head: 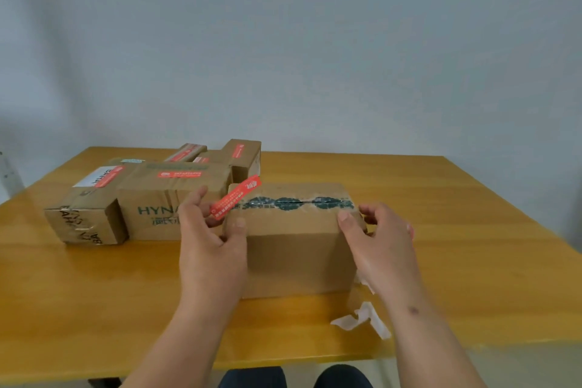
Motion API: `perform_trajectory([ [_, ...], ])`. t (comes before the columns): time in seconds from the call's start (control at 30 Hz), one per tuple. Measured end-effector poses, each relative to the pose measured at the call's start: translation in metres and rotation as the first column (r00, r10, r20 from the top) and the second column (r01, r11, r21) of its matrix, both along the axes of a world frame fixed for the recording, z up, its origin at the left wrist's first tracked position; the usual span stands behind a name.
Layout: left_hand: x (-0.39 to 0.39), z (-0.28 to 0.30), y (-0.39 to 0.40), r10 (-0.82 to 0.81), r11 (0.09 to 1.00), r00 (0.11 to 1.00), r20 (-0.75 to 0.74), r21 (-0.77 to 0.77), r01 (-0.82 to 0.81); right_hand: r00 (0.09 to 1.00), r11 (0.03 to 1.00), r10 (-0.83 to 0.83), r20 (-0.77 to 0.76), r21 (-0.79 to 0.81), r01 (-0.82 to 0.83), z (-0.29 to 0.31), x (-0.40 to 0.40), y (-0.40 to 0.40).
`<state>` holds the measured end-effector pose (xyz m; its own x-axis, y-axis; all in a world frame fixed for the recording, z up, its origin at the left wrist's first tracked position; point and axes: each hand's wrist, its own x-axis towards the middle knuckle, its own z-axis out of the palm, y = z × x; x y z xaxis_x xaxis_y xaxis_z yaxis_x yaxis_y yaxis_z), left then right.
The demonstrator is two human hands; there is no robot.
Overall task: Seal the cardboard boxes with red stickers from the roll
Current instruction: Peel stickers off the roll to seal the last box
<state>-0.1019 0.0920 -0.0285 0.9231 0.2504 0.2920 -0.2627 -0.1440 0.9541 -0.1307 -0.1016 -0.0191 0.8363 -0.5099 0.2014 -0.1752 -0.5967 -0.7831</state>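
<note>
On the yellow wooden table (441, 214) my brown cardboard box (299, 249) sits unsealed. My right hand (378, 239) grips its right end; my left hand (211, 230) braces the left end while pinching the red rectangular sticker (234, 197). Its free end hangs loose, so it could curl and stick crooked across the seam.

A single head-worn view looks forward and down from the near edge of the yellow table (441, 198), close above it, facing the grey wall (315, 41) beyond; the wide lens probably bends the table's edges.
</note>
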Motion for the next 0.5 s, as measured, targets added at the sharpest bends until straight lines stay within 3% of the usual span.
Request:
perform_trajectory([
  [0.07,-0.001,0.012,0.000,0.043,0.998,0.998,0.056,0.046,-0.045,0.998,0.993,-0.049,0.045,-0.102,0.053,0.003,0.000,-0.003],
  [0.13,-0.005,0.027,0.001,0.032,0.999,0.991,0.126,0.019,-0.035,0.989,0.995,-0.035,0.143,-0.088,0.048,0.012,-0.003,-0.002],
  [0.23,-0.009,0.044,-0.001,-0.109,0.993,0.983,0.151,-0.023,0.113,0.968,0.989,0.080,0.238,0.100,-0.107,0.033,-0.010,0.007],
  [0.33,-0.011,0.049,-0.007,-0.243,0.970,0.964,0.109,0.007,0.243,0.917,0.874,0.258,0.304,0.330,-0.356,0.045,-0.013,0.023],
  [0.4,-0.010,0.047,-0.011,-0.299,0.954,0.952,0.065,-0.002,0.299,0.902,0.845,0.301,0.309,0.353,-0.403,0.042,-0.008,0.028],
  [0.5,-0.005,0.044,-0.011,-0.328,0.945,0.945,0.008,0.006,0.328,0.917,0.885,0.274,0.291,0.297,-0.359,0.039,-0.001,0.028],
])
